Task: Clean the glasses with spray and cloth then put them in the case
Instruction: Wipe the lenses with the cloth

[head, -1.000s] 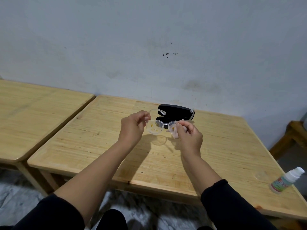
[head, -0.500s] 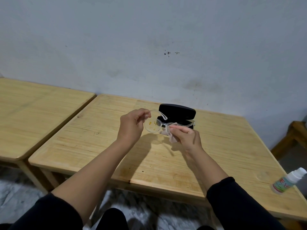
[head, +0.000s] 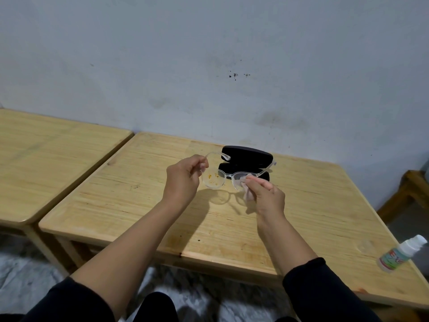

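Above the table [head: 162,205], in front of the open black case [head: 247,155], the left hand [head: 183,180] pinches the glasses [head: 216,180]. The right hand [head: 267,194] presses the cloth [head: 248,194] on one lens, hiding it. The spray bottle [head: 401,256] lies at the table's right edge.

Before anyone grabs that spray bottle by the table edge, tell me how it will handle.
The spray bottle is small and looks plastic, so it is probably light. It seems to lie tilted on its rounded side, so a nudge would likely roll it. It sits close to the edge of the table, so a careless push could well send it off.
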The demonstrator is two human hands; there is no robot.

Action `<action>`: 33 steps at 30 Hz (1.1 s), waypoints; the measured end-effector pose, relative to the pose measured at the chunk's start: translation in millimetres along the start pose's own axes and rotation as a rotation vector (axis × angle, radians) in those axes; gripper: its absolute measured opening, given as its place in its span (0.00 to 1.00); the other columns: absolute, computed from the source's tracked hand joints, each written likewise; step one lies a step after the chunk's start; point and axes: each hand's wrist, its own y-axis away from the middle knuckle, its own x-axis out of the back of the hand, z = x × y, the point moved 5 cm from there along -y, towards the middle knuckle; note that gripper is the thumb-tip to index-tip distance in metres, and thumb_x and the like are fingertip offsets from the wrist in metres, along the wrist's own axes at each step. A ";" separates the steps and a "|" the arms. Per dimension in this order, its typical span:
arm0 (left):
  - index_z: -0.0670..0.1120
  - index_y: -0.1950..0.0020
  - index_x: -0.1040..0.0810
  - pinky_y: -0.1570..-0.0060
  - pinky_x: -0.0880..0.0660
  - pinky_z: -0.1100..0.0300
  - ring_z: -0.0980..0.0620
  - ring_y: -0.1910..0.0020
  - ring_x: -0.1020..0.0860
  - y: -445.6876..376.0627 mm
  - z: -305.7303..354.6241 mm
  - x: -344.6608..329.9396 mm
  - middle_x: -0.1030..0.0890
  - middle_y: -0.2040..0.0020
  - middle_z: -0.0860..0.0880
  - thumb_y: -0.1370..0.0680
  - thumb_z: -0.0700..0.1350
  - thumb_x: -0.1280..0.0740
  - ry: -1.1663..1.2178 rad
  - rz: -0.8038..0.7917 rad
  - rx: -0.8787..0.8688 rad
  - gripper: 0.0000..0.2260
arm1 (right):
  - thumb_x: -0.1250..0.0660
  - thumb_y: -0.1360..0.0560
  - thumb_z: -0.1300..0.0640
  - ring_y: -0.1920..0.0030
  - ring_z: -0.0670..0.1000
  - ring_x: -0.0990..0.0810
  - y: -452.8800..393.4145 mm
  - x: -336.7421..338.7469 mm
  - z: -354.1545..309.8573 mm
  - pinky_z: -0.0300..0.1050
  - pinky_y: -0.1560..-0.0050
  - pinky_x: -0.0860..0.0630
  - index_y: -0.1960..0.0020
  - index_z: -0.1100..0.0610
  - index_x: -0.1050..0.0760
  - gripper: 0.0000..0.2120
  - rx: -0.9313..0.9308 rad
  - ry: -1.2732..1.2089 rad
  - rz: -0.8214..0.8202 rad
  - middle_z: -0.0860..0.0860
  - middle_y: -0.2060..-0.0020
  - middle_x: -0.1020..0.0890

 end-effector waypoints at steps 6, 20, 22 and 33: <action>0.45 0.58 0.21 0.62 0.28 0.70 0.51 0.61 0.20 4.8 7.9 -2.4 0.21 0.64 0.52 0.26 0.30 0.40 0.023 0.018 -0.044 0.13 | 0.30 0.31 0.72 0.71 0.45 0.19 4.7 -8.6 -2.0 0.31 0.74 0.26 0.55 0.64 0.20 0.07 -0.092 -0.298 0.055 0.54 0.70 0.16; 0.44 0.58 0.20 0.63 0.31 0.75 0.57 0.63 0.22 10.8 3.4 1.4 0.22 0.64 0.53 0.26 0.30 0.39 0.051 0.006 0.044 0.12 | 0.31 0.29 0.70 0.62 0.49 0.19 3.9 -11.9 0.7 0.32 0.70 0.22 0.52 0.64 0.20 0.07 -0.201 -0.159 0.049 0.56 0.60 0.17; 0.44 0.58 0.21 0.60 0.26 0.68 0.52 0.62 0.20 11.2 3.3 1.4 0.21 0.64 0.51 0.25 0.31 0.39 0.052 -0.002 0.045 0.11 | 0.32 0.28 0.70 0.63 0.48 0.19 3.3 -13.3 2.1 0.32 0.71 0.23 0.51 0.63 0.21 0.06 -0.199 -0.208 0.027 0.56 0.60 0.17; 0.44 0.59 0.20 0.58 0.23 0.59 0.47 0.61 0.20 6.7 3.9 2.7 0.20 0.65 0.45 0.27 0.30 0.39 0.069 0.001 -0.017 0.13 | 0.34 0.26 0.68 0.62 0.49 0.22 0.4 -16.1 -5.3 0.34 0.61 0.21 0.54 0.58 0.19 0.08 -0.018 -0.055 -0.179 0.53 0.61 0.17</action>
